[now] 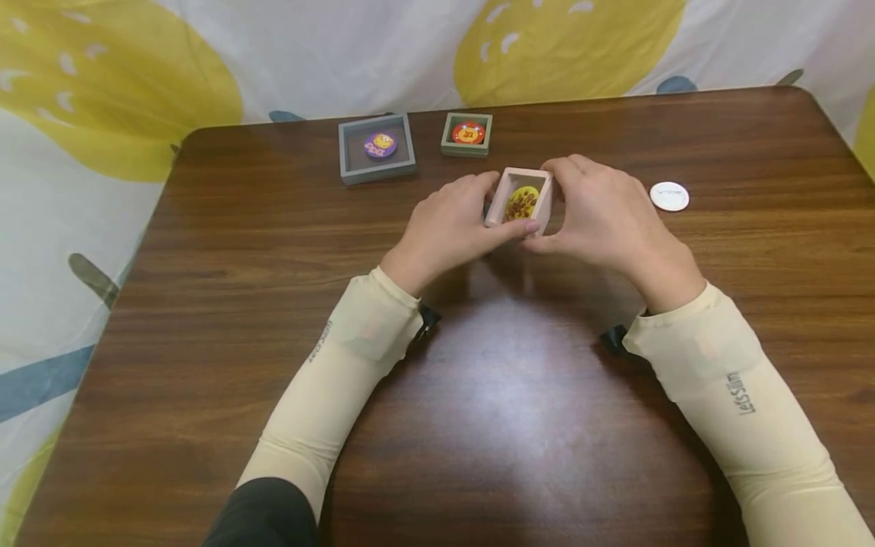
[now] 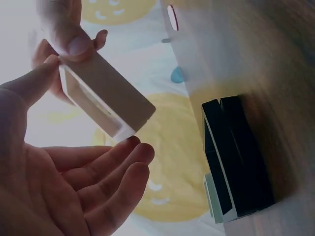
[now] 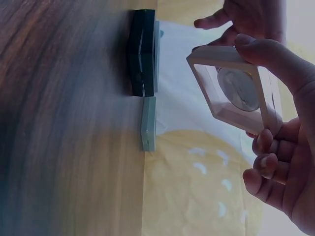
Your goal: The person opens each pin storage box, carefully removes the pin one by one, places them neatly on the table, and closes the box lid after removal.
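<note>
A small pale pink floating display frame (image 1: 501,199) is held up above the table between both hands. Inside it shows a round yellow badge (image 1: 522,203) with brown spots; the right wrist view shows its silvery back (image 3: 238,89) behind clear film. My left hand (image 1: 454,216) pinches the frame between thumb and fingertips at its left side and front corner. With thumb and fingers, my right hand (image 1: 601,209) grips the right side. In the left wrist view, the left thumb and fingertips touch opposite corners of the frame (image 2: 110,91).
Toward the back edge stand a grey frame (image 1: 345,156) with a purple badge (image 1: 380,145) and a smaller green frame (image 1: 447,148) with a red badge (image 1: 468,134). Right of the hands, a white round badge (image 1: 670,196) lies pin side up on the brown table (image 1: 273,251).
</note>
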Demonstrator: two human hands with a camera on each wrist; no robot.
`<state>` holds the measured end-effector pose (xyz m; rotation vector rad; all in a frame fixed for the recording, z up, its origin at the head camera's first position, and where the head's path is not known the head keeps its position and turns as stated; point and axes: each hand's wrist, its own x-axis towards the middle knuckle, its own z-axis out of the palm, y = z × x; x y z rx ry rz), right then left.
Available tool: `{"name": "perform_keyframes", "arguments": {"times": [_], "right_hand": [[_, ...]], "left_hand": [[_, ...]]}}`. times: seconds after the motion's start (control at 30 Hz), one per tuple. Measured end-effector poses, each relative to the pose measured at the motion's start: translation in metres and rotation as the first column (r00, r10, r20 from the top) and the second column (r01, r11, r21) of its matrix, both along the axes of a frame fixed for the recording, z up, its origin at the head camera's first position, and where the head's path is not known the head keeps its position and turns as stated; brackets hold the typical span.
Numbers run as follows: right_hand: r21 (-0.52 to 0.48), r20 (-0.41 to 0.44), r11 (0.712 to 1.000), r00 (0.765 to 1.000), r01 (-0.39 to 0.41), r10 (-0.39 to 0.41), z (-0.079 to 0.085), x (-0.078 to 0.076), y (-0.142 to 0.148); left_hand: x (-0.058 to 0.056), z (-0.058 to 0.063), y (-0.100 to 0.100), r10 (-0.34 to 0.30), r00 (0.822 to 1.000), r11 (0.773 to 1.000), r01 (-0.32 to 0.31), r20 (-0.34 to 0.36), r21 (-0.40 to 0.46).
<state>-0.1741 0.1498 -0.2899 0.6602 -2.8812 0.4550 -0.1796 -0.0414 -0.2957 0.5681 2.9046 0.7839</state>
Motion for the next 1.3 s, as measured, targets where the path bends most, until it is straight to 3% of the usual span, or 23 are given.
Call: {"name": "perform_keyframes", "arguments": {"times": [0.33, 0.6, 0.73, 0.83, 0.97, 1.13, 1.3], "right_hand": [[-0.008, -0.010, 1.000, 1.000, -0.023, 0.023, -0.0008, 0.0004, 0.0010], [0.015, -0.011, 0.998, 0.998, -0.062, 0.062, -0.0028, -0.0020, 0.0037], [-0.002, -0.040, 0.997, 0.996, -0.079, 0.079, -0.0029, -0.0030, 0.0033], [-0.024, -0.099, 0.989, 0.984, -0.148, 0.145, -0.0037, -0.0039, 0.0036], [-0.038, -0.165, 0.972, 0.961, -0.233, 0.224, -0.0040, -0.0048, 0.0038], [-0.068, -0.137, 0.967, 0.962, -0.247, 0.236, -0.0022, -0.0033, 0.0027], [-0.118, -0.131, 0.945, 0.948, -0.304, 0.288, -0.0023, -0.0019, 0.0036]], "left_hand": [[0.0004, -0.0017, 0.0007, -0.039, 0.999, 0.999, 0.040, 0.027, -0.002], [0.0011, -0.0025, 0.0010, -0.041, 0.999, 0.998, 0.041, 0.010, -0.051], [0.0003, -0.0029, 0.0010, -0.030, 0.999, 0.999, 0.031, 0.025, -0.025], [0.0004, -0.0029, 0.0003, -0.033, 0.999, 0.999, 0.034, 0.026, -0.005], [0.0001, -0.0012, -0.0001, -0.028, 0.999, 0.998, 0.026, 0.037, 0.064], [-0.0025, 0.0007, -0.0025, -0.033, 0.996, 0.984, 0.018, 0.079, 0.178], [-0.0061, 0.0018, -0.0066, -0.120, 0.966, 0.932, 0.029, 0.231, 0.361]]}}
